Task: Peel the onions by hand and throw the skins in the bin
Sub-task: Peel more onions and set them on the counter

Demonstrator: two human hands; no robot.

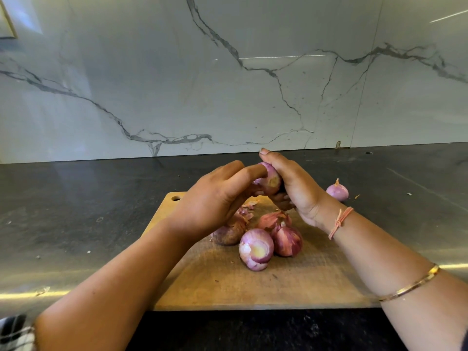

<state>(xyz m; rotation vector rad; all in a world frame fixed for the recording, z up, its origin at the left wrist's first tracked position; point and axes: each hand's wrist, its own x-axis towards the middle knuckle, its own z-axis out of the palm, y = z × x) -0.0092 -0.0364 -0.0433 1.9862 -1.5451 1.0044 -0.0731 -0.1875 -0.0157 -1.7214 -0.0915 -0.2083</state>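
Wooden cutting board (304,282) lies under both hands and carries three onions. A dull onion (229,234) is half hidden beneath the left hand (215,198), a peeled onion (256,249) sits nearer the person than the hands, and an unpeeled onion (287,240) touches it, below the right wrist. Loose skin (273,220) and small scraps (249,203) lie directly under the hands. Above the board, the right hand (296,188) grasps the held onion (271,179). The left hand's forefinger lies over it, its other fingers curled in beneath. The left thumb is hidden, so whether it pinches skin cannot be told. Beyond the right wrist, a stray onion (337,191) rests on the dark counter (88,198).
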